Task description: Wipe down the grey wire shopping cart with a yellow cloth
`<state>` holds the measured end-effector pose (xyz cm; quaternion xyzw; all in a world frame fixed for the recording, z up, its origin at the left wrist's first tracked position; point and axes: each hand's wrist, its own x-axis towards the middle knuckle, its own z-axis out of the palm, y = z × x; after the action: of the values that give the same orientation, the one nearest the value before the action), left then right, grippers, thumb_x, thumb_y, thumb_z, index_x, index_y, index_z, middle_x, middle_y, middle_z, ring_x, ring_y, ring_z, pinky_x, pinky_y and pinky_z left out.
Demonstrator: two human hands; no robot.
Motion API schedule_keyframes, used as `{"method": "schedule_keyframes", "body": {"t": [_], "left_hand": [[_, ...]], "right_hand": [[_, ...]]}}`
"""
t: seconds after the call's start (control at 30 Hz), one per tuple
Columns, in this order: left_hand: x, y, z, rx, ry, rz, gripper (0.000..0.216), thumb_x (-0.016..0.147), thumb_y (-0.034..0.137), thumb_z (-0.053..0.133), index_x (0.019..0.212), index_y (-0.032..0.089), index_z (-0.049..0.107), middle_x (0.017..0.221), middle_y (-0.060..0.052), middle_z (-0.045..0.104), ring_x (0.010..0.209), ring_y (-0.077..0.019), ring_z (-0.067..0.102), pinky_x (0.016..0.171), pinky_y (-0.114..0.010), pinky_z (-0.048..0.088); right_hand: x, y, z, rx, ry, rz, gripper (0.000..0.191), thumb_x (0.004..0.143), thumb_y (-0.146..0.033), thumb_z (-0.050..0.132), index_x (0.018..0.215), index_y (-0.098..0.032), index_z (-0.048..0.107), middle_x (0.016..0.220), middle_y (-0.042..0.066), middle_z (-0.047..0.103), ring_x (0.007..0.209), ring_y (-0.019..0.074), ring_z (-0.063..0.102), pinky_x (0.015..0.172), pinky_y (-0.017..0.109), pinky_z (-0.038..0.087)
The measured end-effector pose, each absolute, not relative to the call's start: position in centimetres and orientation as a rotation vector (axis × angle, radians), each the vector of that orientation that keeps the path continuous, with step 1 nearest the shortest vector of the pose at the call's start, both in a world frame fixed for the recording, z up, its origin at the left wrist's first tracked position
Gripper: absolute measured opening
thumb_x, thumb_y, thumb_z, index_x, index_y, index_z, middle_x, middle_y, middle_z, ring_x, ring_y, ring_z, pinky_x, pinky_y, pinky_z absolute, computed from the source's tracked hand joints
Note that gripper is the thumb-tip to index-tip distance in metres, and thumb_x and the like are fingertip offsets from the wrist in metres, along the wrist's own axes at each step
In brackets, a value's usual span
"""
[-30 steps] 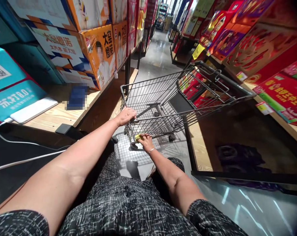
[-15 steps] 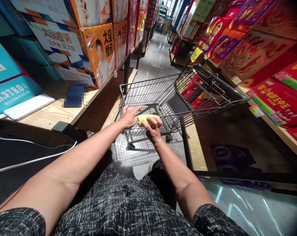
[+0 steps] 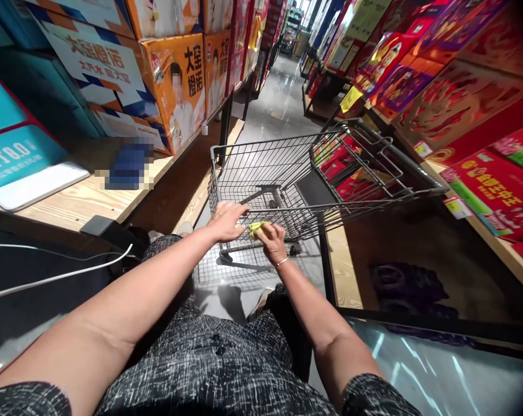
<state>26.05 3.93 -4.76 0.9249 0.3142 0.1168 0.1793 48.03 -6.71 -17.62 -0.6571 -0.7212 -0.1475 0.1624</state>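
Note:
My right hand (image 3: 273,240) is closed around a bunched yellow cloth (image 3: 256,229), just outside the near side of a black wire shopping cart (image 3: 261,141). To its left, my left hand (image 3: 227,222) lies over the cart's near corner, its fingers bent around the rim; the fingertips are partly hidden. A small gap separates the two hands. The cart stands sideways before me, and its basket shows bare wire mesh with the floor visible through it.
Orange drink cartons (image 3: 174,92) are stacked on the left wooden shelf, with a white phone-like device (image 3: 40,185) and a blurred blue item (image 3: 129,164) there. Red gift boxes (image 3: 497,190) line the right shelf. An aisle (image 3: 278,95) runs between them.
My right hand has moved slightly down, and the yellow cloth is now more crumpled in it. My left hand has shifted a little down, its fingers less stretched out.

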Motion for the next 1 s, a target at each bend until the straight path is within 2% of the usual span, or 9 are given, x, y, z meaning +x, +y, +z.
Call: {"method": "schedule_keyframes", "body": {"t": [0.13, 0.23, 0.33, 0.47, 0.53, 0.67, 0.83, 0.9, 1.0], "left_hand": [[25.1, 5.4, -5.5, 2.607, 0.906, 0.407, 0.051, 0.081, 0.027, 0.057, 0.131, 0.023, 0.058, 0.128, -0.006, 0.067, 0.120, -0.0306, 0.054, 0.111, -0.049, 0.031], [24.5, 6.4, -5.5, 2.591, 0.928, 0.410, 0.048, 0.079, 0.027, 0.057, 0.126, 0.026, 0.060, 0.122, -0.004, 0.069, 0.117, -0.0296, 0.055, 0.111, -0.048, 0.032], [24.1, 7.2, -5.4, 2.598, 0.959, 0.409, 0.044, 0.078, 0.028, 0.057, 0.121, 0.028, 0.062, 0.116, -0.004, 0.070, 0.114, -0.0293, 0.056, 0.110, -0.048, 0.033], [23.4, 8.4, -5.6, 2.664, 1.038, 0.390, 0.033, 0.076, 0.027, 0.058, 0.108, 0.022, 0.064, 0.110, -0.009, 0.070, 0.112, -0.0317, 0.057, 0.105, -0.047, 0.038], [23.0, 9.1, -5.6, 2.676, 1.024, 0.402, 0.031, 0.076, 0.025, 0.056, 0.106, 0.022, 0.064, 0.107, -0.008, 0.071, 0.110, -0.0308, 0.057, 0.106, -0.047, 0.037], [22.1, 10.9, -5.8, 2.642, 0.983, 0.436, 0.039, 0.078, 0.026, 0.054, 0.114, 0.027, 0.066, 0.109, -0.003, 0.073, 0.109, -0.0277, 0.059, 0.109, -0.046, 0.034], [21.1, 13.1, -5.8, 2.619, 1.036, 0.396, 0.038, 0.078, 0.028, 0.054, 0.112, 0.026, 0.070, 0.108, -0.004, 0.073, 0.112, -0.0284, 0.058, 0.113, -0.047, 0.032], [21.1, 13.3, -5.6, 2.615, 1.031, 0.368, 0.040, 0.079, 0.030, 0.054, 0.115, 0.025, 0.071, 0.114, -0.006, 0.072, 0.116, -0.0293, 0.057, 0.114, -0.047, 0.031], [21.8, 12.5, -4.9, 2.613, 1.016, 0.366, 0.052, 0.081, 0.028, 0.054, 0.132, 0.027, 0.064, 0.134, -0.007, 0.065, 0.129, -0.0314, 0.050, 0.116, -0.050, 0.028]], "right_hand": [[50.8, -5.0, -11.1, -1.735, -1.737, -0.692, 0.035, 0.091, -0.015, 0.055, 0.113, -0.035, 0.073, 0.126, 0.008, 0.055, 0.127, 0.0266, 0.039, 0.106, 0.044, 0.038], [49.8, -3.8, -8.0, -1.808, -1.504, -0.712, 0.043, 0.089, -0.013, 0.049, 0.122, -0.032, 0.070, 0.133, 0.010, 0.052, 0.127, 0.0302, 0.038, 0.105, 0.051, 0.037], [45.3, -2.6, -7.2, -1.884, -1.562, -0.567, 0.047, 0.090, -0.015, 0.049, 0.129, -0.034, 0.066, 0.137, 0.010, 0.053, 0.124, 0.0314, 0.040, 0.100, 0.051, 0.036], [39.1, -1.3, -7.1, -1.853, -1.847, -0.420, 0.048, 0.094, -0.018, 0.049, 0.137, -0.036, 0.061, 0.144, 0.008, 0.052, 0.120, 0.0282, 0.041, 0.095, 0.043, 0.037], [38.4, -1.1, -6.6, -1.875, -1.915, -0.418, 0.051, 0.094, -0.017, 0.049, 0.140, -0.035, 0.058, 0.146, 0.008, 0.051, 0.119, 0.0277, 0.041, 0.094, 0.042, 0.037], [43.1, -2.1, -5.2, -2.011, -1.861, -0.483, 0.054, 0.089, -0.011, 0.049, 0.138, -0.032, 0.060, 0.144, 0.010, 0.053, 0.116, 0.0286, 0.042, 0.087, 0.041, 0.037], [54.3, -5.8, -3.4, -2.185, -1.549, -0.586, 0.066, 0.071, -0.008, 0.055, 0.133, -0.028, 0.063, 0.133, 0.011, 0.057, 0.107, 0.0286, 0.042, 0.085, 0.043, 0.037], [57.7, -7.3, -3.1, -2.271, -1.374, -0.614, 0.067, 0.069, -0.010, 0.054, 0.132, -0.030, 0.064, 0.130, 0.011, 0.056, 0.107, 0.0296, 0.041, 0.086, 0.047, 0.039], [59.0, -8.0, -3.8, -2.277, -1.160, -0.692, 0.067, 0.071, -0.011, 0.051, 0.135, -0.029, 0.062, 0.129, 0.013, 0.055, 0.109, 0.0317, 0.041, 0.086, 0.051, 0.040]]}}
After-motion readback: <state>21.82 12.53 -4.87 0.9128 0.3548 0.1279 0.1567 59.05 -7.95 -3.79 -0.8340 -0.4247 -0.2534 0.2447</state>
